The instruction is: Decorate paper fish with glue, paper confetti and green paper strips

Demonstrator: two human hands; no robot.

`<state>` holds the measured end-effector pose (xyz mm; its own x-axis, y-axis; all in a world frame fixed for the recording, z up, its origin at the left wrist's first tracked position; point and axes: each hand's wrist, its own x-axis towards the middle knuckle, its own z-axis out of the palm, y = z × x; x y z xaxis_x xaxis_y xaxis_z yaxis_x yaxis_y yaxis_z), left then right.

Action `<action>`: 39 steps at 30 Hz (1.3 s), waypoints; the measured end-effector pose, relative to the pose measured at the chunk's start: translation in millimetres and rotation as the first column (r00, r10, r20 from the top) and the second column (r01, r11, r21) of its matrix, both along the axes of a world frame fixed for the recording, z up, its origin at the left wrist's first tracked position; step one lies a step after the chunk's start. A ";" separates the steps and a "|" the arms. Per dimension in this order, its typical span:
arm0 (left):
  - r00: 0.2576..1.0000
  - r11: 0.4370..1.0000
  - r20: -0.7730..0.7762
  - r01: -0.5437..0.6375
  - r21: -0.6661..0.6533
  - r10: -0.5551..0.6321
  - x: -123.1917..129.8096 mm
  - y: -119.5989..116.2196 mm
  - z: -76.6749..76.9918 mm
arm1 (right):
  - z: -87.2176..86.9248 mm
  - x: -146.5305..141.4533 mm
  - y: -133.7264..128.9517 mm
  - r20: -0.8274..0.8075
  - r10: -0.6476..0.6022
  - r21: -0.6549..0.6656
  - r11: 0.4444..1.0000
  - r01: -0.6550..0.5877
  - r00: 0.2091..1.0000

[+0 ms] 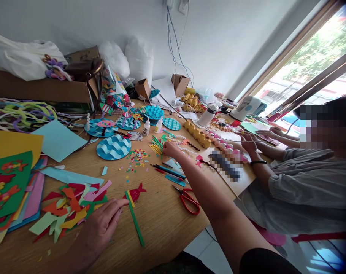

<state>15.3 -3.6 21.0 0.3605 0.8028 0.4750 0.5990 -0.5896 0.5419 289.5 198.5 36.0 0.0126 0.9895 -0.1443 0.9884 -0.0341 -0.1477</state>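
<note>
A red paper fish (138,193) lies on the wooden table with a short yellow strip (131,198) across its body. The fingertips of my left hand (106,220) touch the fish's edge and the top of a long green strip (136,225); the fingers lie low and close together. Farther off, my right hand (170,149) reaches to a small pile of green and yellow strips (158,144), fingers curled; what they hold, if anything, is hidden. Red-handled scissors (190,201) rest beneath my right forearm, beside pencils (170,171).
Paper scraps (73,205) lie left of my left hand, confetti (138,156) ahead. Blue wavy discs (113,146) and glue bottles (146,127) stand beyond. A person in grey (310,182) works at the right; a sheet and stick (224,182) lie between.
</note>
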 end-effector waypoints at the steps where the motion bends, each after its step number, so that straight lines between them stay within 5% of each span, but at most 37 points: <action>1: 1.000 1.000 0.007 0.002 -0.004 -0.002 -0.1 0.0 -0.6 | 0.6 0.6 -0.9 -0.018 -0.001 0.008 1.000 0.001 1.000; 8: 0.994 0.976 0.109 0.019 -0.216 0.004 -1.0 -0.4 -1.4 | 15.1 2.4 -16.5 -0.217 0.028 0.099 0.995 -0.007 0.976; 13: 0.964 0.820 0.233 0.028 -0.571 0.130 -0.4 11.2 15.0 | 30.1 -7.8 -64.9 -0.477 0.113 0.092 0.993 -0.079 0.872; 15: 0.944 0.725 0.292 0.096 -0.682 0.150 4.6 18.6 25.3 | 34.9 -16.8 -93.8 -0.809 0.130 0.091 0.991 -0.097 0.573; 17: 0.916 0.621 0.371 0.202 -0.757 0.154 13.2 25.3 33.7 | 38.2 -27.5 -123.5 -0.932 0.101 0.065 0.991 -0.114 0.347; 21: 0.761 0.440 0.585 0.440 -0.783 0.279 33.3 34.1 39.1 | 36.5 -46.1 -169.0 -0.976 -0.007 -0.046 0.983 -0.176 0.216; 26: 0.625 0.425 0.628 0.465 -0.776 0.464 43.6 39.9 35.3 | 25.7 -52.9 -190.3 -0.978 -0.033 -0.078 0.974 -0.213 0.208; 31: 0.612 0.459 0.618 0.421 -0.782 0.493 37.8 45.8 37.6 | 15.3 -51.0 -189.9 -0.980 0.065 0.015 0.967 -0.254 0.188; 33: 0.616 0.466 0.612 0.406 -0.786 0.496 35.6 47.7 38.7 | 9.5 -52.2 -188.5 -0.913 0.248 0.199 0.964 -0.178 0.323; 36: 0.637 0.460 0.599 0.397 -0.795 0.486 36.0 48.7 38.1 | 2.1 -57.1 -189.0 -0.632 0.534 0.493 0.836 -0.239 0.561; 39: 0.689 0.454 0.582 0.392 -0.800 0.432 40.1 47.8 33.9 | -0.4 -62.9 -191.7 -0.398 0.684 0.603 0.698 -0.387 0.612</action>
